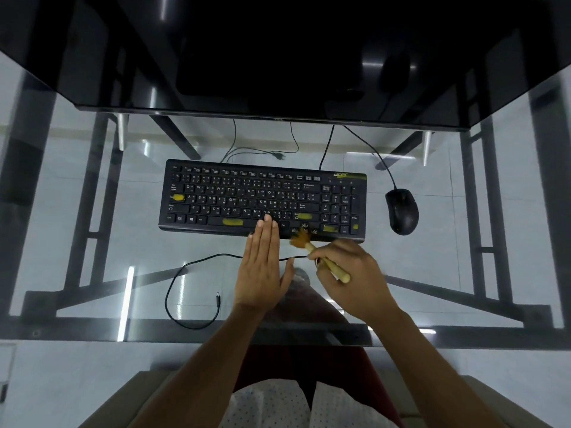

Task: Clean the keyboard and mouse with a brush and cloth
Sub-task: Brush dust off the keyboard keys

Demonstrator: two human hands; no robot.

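A black keyboard (262, 199) with yellow smears on several keys lies on the glass desk (92, 242). My left hand (261, 267) lies flat with straight fingers, its fingertips on the keyboard's front edge near the space bar. My right hand (349, 273) grips a wooden-handled brush (324, 261); its blurred brown bristles are at the keyboard's front edge near the arrow keys. A black wired mouse (401, 211) sits to the right of the keyboard, untouched. No cloth is in view.
A dark monitor (278, 57) stands behind the keyboard. A loose black cable (185, 273) loops on the glass to the left of my hands. Cords (327, 143) run back from the keyboard and mouse. The desk's black frame shows through the glass.
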